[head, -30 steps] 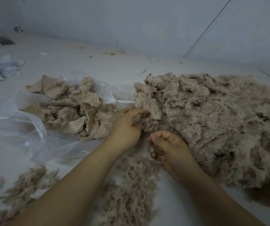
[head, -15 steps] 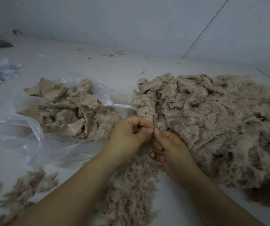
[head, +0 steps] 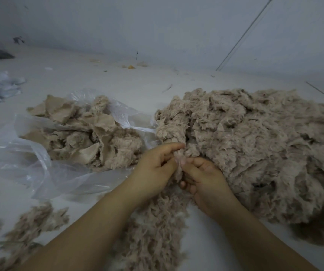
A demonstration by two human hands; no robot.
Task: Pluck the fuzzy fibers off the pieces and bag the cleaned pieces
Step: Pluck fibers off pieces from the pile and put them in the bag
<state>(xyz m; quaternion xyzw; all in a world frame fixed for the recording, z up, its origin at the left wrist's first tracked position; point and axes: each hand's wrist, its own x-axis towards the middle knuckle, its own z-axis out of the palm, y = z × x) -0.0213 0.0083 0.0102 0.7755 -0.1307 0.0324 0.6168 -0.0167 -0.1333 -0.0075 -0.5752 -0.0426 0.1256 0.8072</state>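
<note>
- A fuzzy piece (head: 179, 163) is pinched between the left hand (head: 153, 169) and right hand (head: 203, 177).
- Both are held beside the big pile (head: 255, 149), near the bag (head: 39, 159).

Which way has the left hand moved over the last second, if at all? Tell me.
Yes. The left hand has pulled back from the edge of the big fuzzy pile toward the person, meeting the right hand on a small fuzzy piece.

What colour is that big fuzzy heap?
Pale pinkish beige, seen in the head view: the fuzzy heap.
</note>
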